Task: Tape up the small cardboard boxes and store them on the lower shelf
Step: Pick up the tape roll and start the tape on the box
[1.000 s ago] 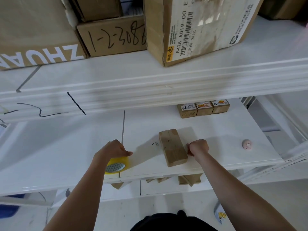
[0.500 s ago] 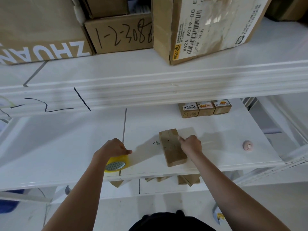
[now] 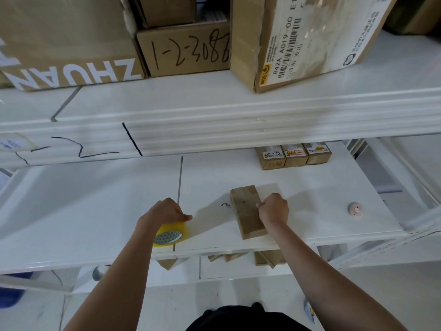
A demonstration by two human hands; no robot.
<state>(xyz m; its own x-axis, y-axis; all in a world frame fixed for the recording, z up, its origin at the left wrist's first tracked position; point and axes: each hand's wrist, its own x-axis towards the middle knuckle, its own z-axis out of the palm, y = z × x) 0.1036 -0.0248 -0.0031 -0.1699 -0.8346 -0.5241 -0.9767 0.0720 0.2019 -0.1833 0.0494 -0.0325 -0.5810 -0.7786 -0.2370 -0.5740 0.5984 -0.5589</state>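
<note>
Right hand, fingers curled, has slid forward along the small brown cardboard box beneath it, likely pressing tape flat; left hand still grips the yellow tape roll.

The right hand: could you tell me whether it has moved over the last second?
Yes: the right hand has slid along the cardboard box, away from the shelf's front edge.
</note>
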